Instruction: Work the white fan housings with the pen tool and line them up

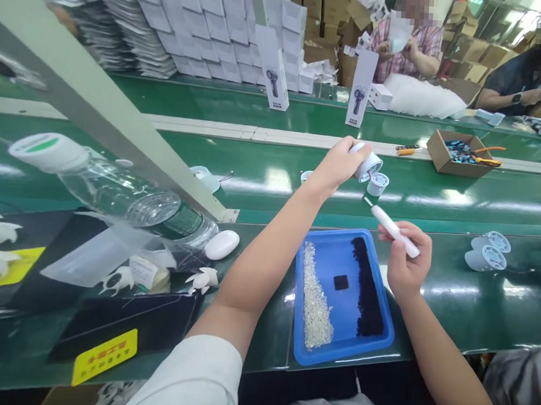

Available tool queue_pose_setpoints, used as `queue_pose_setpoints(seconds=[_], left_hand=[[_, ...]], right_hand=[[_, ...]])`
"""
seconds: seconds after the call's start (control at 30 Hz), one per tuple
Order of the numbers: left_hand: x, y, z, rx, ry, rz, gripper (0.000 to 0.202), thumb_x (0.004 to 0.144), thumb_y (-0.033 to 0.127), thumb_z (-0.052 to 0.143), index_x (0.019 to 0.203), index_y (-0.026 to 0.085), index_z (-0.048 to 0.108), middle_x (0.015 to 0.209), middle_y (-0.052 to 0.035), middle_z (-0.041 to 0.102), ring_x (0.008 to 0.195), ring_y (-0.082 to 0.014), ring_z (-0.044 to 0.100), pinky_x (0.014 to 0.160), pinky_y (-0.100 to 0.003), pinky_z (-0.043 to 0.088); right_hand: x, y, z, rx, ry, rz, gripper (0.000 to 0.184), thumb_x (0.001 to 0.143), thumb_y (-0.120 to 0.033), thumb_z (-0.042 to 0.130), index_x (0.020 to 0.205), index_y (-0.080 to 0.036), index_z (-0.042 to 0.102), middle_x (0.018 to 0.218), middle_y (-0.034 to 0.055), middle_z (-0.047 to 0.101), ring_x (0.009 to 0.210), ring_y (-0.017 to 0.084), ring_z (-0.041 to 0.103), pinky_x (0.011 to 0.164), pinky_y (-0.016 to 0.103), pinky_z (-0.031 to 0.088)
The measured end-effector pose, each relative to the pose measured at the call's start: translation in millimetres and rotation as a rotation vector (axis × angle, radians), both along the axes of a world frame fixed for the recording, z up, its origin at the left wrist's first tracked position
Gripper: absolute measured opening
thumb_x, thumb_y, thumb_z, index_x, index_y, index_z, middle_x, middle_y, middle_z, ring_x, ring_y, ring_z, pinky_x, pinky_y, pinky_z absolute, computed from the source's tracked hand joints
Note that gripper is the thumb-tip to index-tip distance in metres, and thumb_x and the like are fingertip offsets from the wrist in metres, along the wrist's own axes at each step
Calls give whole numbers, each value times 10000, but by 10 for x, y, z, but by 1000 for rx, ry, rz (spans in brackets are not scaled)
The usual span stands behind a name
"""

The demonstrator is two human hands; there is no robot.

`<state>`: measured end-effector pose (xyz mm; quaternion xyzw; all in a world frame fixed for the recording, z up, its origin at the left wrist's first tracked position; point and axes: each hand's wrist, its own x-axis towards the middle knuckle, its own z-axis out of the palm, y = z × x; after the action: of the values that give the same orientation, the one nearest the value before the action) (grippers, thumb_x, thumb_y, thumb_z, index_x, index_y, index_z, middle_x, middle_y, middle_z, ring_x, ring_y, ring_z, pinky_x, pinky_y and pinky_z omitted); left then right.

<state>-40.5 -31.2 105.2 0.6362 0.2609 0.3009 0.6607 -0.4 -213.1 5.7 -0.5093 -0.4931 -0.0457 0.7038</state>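
My left hand (339, 165) is closed around a white cylindrical housing (370, 164), tilted with its open end toward the lower right. Thin wires run from that end to a small round white part (378, 184) just beside it. In my right hand (411, 260) is a slim white pen-shaped tool (391, 225), its thin tip pointing up and left, a little short of the round part. Below both hands lies a blue tray (297, 308). Small clear-whitish pieces (315, 309) line its left side, small black pieces (369, 294) its right, with a black square (341, 282) between.
White cups (486, 258) stand at right; a cardboard box (456, 159) with orange-handled tools sits behind. A slanted metal post (121, 102) and a water bottle (137, 200) occupy the left. Printed boxes (273, 74) stand at the back; co-workers (429, 47) sit across.
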Motion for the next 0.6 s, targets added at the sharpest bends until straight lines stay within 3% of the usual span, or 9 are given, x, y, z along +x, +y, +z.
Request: queue_pose_setpoints(seconds=[0.2,0.6], left_hand=[[-12,-141,-11,-34,37,-142,243,924,198,547,712,174,429,701,27,501,593,-68,489,552,-190,409],[0,-235,-21,-88,51,-215,223,914,187,563,724,164,449,713,33,513,621,-65,503,617,-215,464]], right_hand=[[31,8,21,-62,173,-117,209,955,-374,559,1120,-245,562,1084,74,680,987,202,720,824,347,610],[15,28,27,-107,244,-119,243,948,-417,555,1108,-234,564,1058,80,723,992,206,720,850,367,604]])
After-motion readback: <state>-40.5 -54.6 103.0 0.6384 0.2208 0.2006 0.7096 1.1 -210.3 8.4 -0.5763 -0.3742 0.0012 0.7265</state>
